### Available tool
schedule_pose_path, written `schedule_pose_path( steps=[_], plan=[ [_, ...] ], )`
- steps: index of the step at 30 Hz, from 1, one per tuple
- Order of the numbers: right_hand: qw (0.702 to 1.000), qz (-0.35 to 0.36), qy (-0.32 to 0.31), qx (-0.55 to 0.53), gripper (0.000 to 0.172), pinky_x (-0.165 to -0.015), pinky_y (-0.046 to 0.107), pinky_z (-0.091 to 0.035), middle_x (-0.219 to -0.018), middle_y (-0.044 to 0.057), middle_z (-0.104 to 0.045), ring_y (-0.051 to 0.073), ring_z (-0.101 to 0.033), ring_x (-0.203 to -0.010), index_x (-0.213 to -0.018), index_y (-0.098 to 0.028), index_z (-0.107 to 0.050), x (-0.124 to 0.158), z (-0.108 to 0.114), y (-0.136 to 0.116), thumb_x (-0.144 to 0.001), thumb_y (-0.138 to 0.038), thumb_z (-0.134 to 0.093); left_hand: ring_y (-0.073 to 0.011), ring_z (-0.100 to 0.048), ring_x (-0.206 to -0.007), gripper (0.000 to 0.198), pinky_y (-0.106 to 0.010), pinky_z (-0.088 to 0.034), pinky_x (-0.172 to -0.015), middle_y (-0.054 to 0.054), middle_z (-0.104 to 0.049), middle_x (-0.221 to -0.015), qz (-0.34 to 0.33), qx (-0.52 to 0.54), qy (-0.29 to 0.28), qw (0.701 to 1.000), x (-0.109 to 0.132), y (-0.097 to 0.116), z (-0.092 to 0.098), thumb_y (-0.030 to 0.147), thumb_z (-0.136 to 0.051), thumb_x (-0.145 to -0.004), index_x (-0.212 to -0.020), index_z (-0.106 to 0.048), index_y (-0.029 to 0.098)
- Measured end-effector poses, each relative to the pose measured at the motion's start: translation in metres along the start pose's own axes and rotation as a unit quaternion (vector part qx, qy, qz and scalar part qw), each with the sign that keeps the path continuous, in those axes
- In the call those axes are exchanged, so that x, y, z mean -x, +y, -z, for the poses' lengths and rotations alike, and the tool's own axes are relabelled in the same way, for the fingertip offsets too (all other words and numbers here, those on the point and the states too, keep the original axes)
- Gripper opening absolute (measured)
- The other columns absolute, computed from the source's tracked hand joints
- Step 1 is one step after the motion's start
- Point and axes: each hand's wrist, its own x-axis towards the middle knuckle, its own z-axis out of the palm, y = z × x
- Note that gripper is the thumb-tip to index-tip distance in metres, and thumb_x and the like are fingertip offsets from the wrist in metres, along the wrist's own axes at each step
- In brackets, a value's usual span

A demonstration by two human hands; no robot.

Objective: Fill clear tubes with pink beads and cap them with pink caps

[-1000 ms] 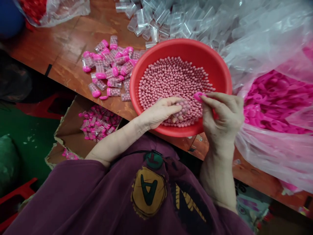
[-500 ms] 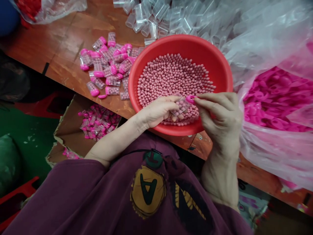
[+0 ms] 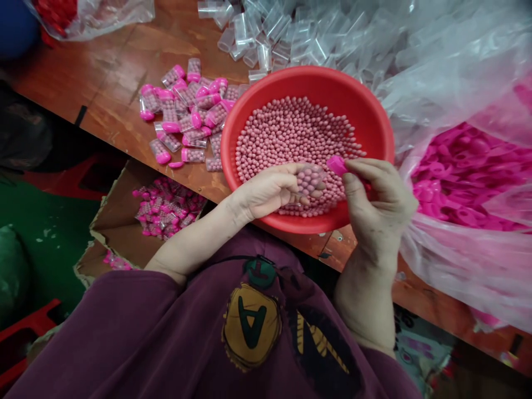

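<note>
Left hand (image 3: 272, 191) holds a bead-filled clear tube (image 3: 308, 180); right hand (image 3: 380, 199) pinches a pink cap (image 3: 336, 164), which sits farther from the tube than a moment earlier

Vial (image 3: 310, 180): partly covered by left hand (image 3: 268, 191). Cap (image 3: 336, 164): end hidden by right hand (image 3: 378, 199). Box (image 3: 118, 216) below table (image 3: 112, 72) near edge: partly behind left forearm (image 3: 203, 233). Bag (image 3: 461, 260), table right end: cut off.

Brown table (image 3: 120, 72) holds red basin (image 3: 361, 105); pink-capped tubes (image 3: 169, 112); clear tubes (image 3: 243, 29); bags (image 3: 461, 266)
</note>
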Motion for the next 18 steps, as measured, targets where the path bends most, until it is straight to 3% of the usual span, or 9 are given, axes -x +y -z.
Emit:
schedule_pose_path(
  steps=[6, 11, 14, 18],
  plan=[
    [1.000, -0.002, -0.006, -0.025, 0.016, -0.097, 0.051, -0.069, -0.116, 0.005, -0.086, 0.027, -0.082, -0.108, -0.117, -0.032, -0.086, -0.005, -0.004, -0.009, -0.105, -0.029, -0.078, -0.0170, -0.076, -0.097, 0.043, -0.026, -0.052, -0.080, -0.010, -0.082, -0.110, -0.016, 0.005, 0.022, 1.000, 0.004, 0.000, -0.004, 0.002, -0.062, -0.076, -0.118, -0.070, 0.012],
    [0.999, 0.019, -0.046, 0.001, 0.016, -0.102, 0.049, -0.068, -0.117, 0.004, -0.086, 0.026, -0.082, -0.112, -0.117, -0.033, -0.087, -0.008, -0.001, -0.013, -0.105, -0.028, -0.078, -0.0165, -0.072, -0.097, 0.039, -0.027, -0.049, -0.080, -0.010, -0.081, -0.109, -0.037, -0.007, 0.029, 0.999, 0.008, -0.003, -0.008, 0.000, -0.063, -0.082, -0.118, -0.074, 0.010],
    [0.999, 0.013, -0.049, -0.006, 0.017, -0.103, 0.049, -0.069, -0.117, 0.005, -0.086, 0.026, -0.082, -0.111, -0.117, -0.033, -0.087, -0.009, -0.001, -0.015, -0.105, -0.027, -0.078, -0.0162, -0.070, -0.099, 0.022, -0.028, -0.050, -0.081, -0.009, -0.079, -0.111, -0.070, -0.026, 0.033, 0.997, 0.008, -0.007, -0.005, 0.016, -0.077, -0.093, -0.115, -0.077, 0.011],
    [0.999, -0.002, -0.047, 0.000, 0.016, -0.100, 0.047, -0.070, -0.115, 0.006, -0.087, 0.026, -0.084, -0.108, -0.116, -0.031, -0.087, -0.007, -0.005, -0.020, -0.104, -0.026, -0.078, -0.0144, -0.068, -0.097, 0.032, -0.025, -0.048, -0.078, -0.006, -0.077, -0.108, -0.091, -0.068, 0.015, 0.993, 0.002, -0.015, 0.002, 0.042, -0.091, -0.093, -0.111, -0.083, 0.017]
  ],
)
